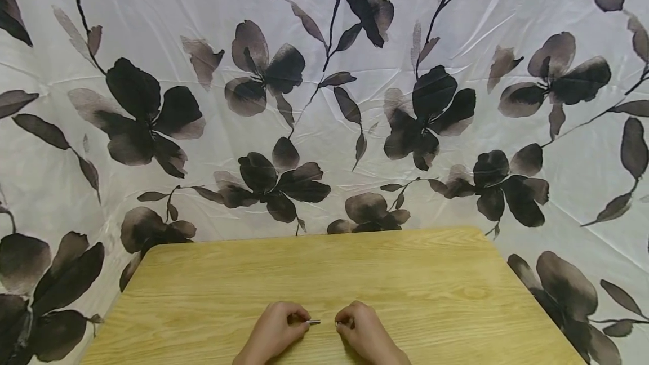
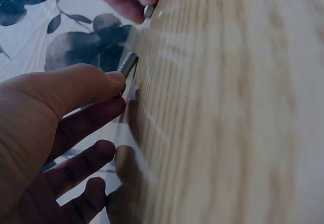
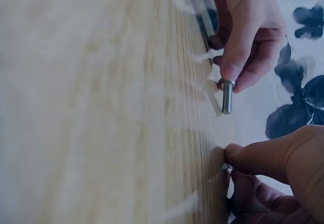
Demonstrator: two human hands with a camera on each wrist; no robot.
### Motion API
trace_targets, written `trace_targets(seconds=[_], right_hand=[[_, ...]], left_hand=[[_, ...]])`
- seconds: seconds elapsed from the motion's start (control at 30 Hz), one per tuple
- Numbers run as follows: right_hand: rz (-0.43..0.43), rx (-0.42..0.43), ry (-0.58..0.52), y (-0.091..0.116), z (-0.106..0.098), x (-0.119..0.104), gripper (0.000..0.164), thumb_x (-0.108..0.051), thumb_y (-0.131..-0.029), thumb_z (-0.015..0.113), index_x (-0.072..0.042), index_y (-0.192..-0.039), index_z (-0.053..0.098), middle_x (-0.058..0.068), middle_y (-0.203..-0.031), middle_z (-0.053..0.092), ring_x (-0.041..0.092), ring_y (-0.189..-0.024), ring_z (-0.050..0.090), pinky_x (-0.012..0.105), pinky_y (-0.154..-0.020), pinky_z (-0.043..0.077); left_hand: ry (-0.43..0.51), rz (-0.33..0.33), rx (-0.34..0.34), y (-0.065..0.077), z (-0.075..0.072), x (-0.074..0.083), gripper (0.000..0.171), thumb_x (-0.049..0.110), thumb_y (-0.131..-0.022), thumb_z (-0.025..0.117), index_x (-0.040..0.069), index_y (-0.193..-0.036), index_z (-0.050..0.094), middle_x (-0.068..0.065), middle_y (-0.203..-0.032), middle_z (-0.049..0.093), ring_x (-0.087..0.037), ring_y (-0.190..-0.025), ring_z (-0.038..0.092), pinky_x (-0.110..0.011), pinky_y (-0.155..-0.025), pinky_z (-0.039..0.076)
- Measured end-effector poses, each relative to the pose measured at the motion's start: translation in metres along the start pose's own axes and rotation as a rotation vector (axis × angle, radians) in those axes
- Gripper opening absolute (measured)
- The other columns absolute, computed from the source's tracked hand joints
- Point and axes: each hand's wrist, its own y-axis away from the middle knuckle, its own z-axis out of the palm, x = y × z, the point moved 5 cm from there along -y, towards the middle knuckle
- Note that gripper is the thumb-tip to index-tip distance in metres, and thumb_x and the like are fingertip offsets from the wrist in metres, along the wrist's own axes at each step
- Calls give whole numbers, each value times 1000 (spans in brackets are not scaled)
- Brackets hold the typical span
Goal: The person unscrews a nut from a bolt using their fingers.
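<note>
A short silver bolt (image 1: pixel 315 322) with a threaded shank is pinched between the thumb and index finger of my left hand (image 1: pixel 280 326). Its threaded end (image 2: pixel 130 61) points toward the other hand, and its head sits at the fingertips in the right wrist view. My right hand (image 1: pixel 364 328) pinches a small metal nut (image 3: pixel 226 166) between thumb and forefinger, mostly covered by the fingertips. A short gap separates bolt and nut. Both hands are low over the near middle of the wooden table (image 1: pixel 314 275), and the left hand's other fingers curl loosely below the bolt.
The table's rounded far corners and straight back edge show ahead of the hands. Behind and beside it hangs a white cloth (image 1: pixel 355 185) printed with dark flowers. The glossy tabletop reflects the hands in the wrist views.
</note>
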Motion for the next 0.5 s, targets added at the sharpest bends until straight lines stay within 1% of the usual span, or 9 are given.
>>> trace_targets(seconds=[0.13, 0.27, 0.37, 0.43, 0.5], right_hand=[[-3, 32, 4, -3, -1, 2, 5, -7, -92, 76, -6, -96, 79, -1, -93, 68, 0, -76, 56, 19, -65, 50], [-20, 69, 21, -4, -2, 3, 5, -6, -90, 77, -6, -94, 79, -2, -89, 66, -1, -74, 56, 19, -64, 50], [-25, 66, 7, -4, -2, 3, 6, -6, -90, 76, -5, -96, 78, -1, -90, 66, -2, -74, 56, 18, -64, 51], [-16, 50, -15, -4, -5, 4, 12, -9, -91, 76, -3, -101, 76, 1, -94, 68, 0, -77, 58, 19, -66, 52], [-15, 48, 5, -6, -14, 7, 22, -14, -92, 77, -1, -109, 74, 3, -98, 69, 3, -80, 59, 21, -68, 53]], left_hand=[[-1, 6, 0, -5, 5, 2, 7, 19, -85, 83, 23, -89, 80, 13, -90, 74, 0, -79, 61, -23, -67, 48], [-17, 26, 24, -8, 8, 4, 8, 16, -84, 83, 22, -88, 80, 13, -89, 74, 0, -78, 59, -22, -66, 47], [-44, 27, 35, -8, 7, 5, 8, 18, -84, 83, 21, -91, 79, 13, -92, 74, -2, -81, 61, -24, -68, 49], [-74, 9, 51, -8, 3, 4, 15, 26, -84, 84, 21, -98, 79, 12, -97, 74, -5, -86, 63, -27, -73, 52], [-117, -7, 92, -8, -8, 2, 30, 34, -83, 85, 20, -109, 77, 8, -106, 75, -13, -97, 67, -36, -84, 56]])
